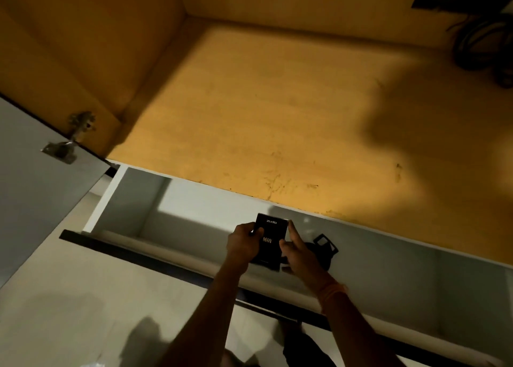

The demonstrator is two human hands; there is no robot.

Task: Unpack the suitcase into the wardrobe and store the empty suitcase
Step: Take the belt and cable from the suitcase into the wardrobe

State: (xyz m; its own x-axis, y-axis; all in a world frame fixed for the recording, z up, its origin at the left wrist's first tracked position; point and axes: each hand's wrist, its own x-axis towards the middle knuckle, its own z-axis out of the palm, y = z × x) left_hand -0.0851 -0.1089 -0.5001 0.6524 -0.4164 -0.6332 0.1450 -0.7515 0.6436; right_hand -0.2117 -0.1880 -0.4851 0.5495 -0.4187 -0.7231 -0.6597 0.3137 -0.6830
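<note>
Two bare forearms: rise from the bottom centre of the frame, converging toward lower centre. Left hand point(243, 241): fingers curled closed, thumb forward. Right hand point(298, 251): forefinger extended upward, other fingers loosely bent; orange band at the wrist.

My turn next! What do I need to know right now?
Left hand: grip on the left edge of the black box.
Right hand: steadying the box's right side, forefinger up.
The box is over the open white drawer, under the yellow shelf. A dark buckled thing lies in the drawer behind the right hand.
Left to do: set the box down. The suitcase is out of view, so I can't tell the rest.
</note>
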